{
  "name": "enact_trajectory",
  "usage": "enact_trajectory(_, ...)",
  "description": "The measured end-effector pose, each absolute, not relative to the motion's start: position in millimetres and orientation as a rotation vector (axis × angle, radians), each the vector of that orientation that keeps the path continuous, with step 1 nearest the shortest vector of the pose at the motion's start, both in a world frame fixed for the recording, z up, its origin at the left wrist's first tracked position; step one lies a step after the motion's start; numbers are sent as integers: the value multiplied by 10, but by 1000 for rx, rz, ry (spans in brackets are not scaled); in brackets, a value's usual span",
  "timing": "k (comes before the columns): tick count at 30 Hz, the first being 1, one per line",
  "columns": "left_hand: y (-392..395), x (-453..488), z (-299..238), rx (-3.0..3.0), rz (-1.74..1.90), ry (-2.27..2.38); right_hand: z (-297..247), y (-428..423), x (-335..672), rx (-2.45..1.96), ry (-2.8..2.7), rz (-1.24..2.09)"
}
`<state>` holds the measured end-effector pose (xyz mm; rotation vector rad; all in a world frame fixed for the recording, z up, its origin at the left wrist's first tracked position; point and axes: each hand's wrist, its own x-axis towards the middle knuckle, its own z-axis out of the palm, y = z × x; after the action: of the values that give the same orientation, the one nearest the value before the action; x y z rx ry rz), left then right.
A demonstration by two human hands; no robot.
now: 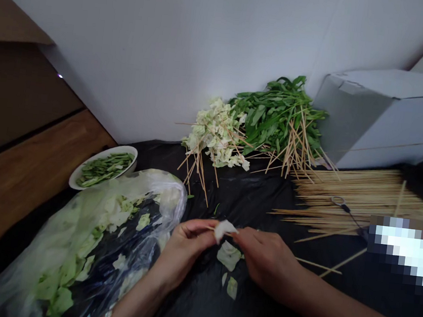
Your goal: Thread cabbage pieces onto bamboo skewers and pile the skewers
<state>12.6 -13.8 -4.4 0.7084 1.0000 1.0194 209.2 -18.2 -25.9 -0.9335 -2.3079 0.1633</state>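
My left hand [193, 240] is closed in a pinch at the left edge of a pale cabbage piece [225, 229]. A thin skewer tip pokes out by its fingertips. My right hand [265, 253] is closed on a bamboo skewer [317, 264], whose far end sticks out behind the wrist; the fingers hide its middle. Below the hands lie loose cabbage pieces [228, 255] on black plastic sheeting [195, 304]. To the left, a clear plastic bag [54, 227] holds many cut cabbage leaves [113, 213].
Skewered cabbage [216, 133] and skewered leafy greens [270, 114] are piled against the white wall. Many bare bamboo skewers [360, 196] lie at right, with a metal ring [338, 200] on them. A white bowl [75, 178] of cut green vegetables stands left; a white box [399, 119] stands behind.
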Motion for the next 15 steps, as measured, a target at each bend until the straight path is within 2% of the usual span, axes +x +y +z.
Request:
enact_trajectory(4,-193,184,-85,851,963,1013,-284,-194,2054,-932,-2299,188)
enact_trajectory(11,-110,114,-21,871,1159,1082,-225,-60,2133,-1017,-2180,109)
enact_trajectory(15,-98,82,-94,1328,1004,1214,-158,18,2195,-1053,-2027,134)
